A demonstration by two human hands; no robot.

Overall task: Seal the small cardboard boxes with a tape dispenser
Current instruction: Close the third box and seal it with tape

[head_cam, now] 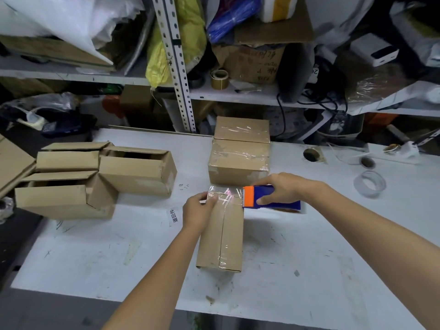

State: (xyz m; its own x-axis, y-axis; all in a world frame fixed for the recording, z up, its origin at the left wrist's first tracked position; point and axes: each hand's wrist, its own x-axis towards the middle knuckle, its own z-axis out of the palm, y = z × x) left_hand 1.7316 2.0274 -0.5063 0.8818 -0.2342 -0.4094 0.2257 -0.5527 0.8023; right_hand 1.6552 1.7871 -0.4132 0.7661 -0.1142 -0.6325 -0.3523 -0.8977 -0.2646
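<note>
Left hand [198, 210] gripping box [222, 239] (long axis toward viewer), right hand [279, 188] gripping dispenser [250, 197], blade end leftward.

Matt brown cardboard box [221, 236] under glossy clear tape [223, 194]; smooth blue-and-orange plastic dispenser [271, 197]; scuffed, matt white tabletop [119, 253]; perforated metal upright [175, 63] behind.

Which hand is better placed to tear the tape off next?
Right. The right hand grips the tape dispenser, its orange blade end at the far right edge of the box, tape stretched across. The left hand holds the box where the tape starts, so it likely serves better as anchor.
</note>
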